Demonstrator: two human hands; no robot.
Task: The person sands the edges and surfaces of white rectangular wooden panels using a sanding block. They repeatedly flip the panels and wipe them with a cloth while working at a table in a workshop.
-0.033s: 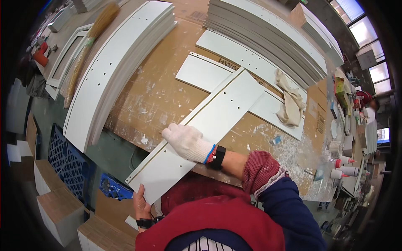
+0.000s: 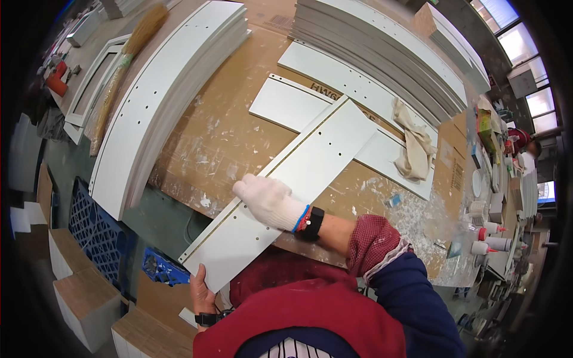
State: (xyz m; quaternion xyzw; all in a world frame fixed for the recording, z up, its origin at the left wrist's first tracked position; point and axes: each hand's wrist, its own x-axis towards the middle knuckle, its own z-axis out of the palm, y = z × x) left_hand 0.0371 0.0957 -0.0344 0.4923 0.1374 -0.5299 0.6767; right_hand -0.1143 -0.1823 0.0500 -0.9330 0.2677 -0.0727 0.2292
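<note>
Midway along the white board (image 2: 310, 161), I see the gloved right hand (image 2: 271, 201) curled at its edge, whether gripping I cannot tell; the bare left hand (image 2: 202, 284) holds its near end. Its far end overlaps another panel (image 2: 289, 102). Leftward stands a blue crate (image 2: 98, 224), contents unclear.

The wide head view looks down from near above both hands (image 2: 270, 201).

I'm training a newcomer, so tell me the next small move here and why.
I'd probably slide the gloved right hand along the board toward its far end: the hand lies across the grooved edge partway along, the bare left hand holds the near end, and the groove beyond the glove is uncovered.
</note>
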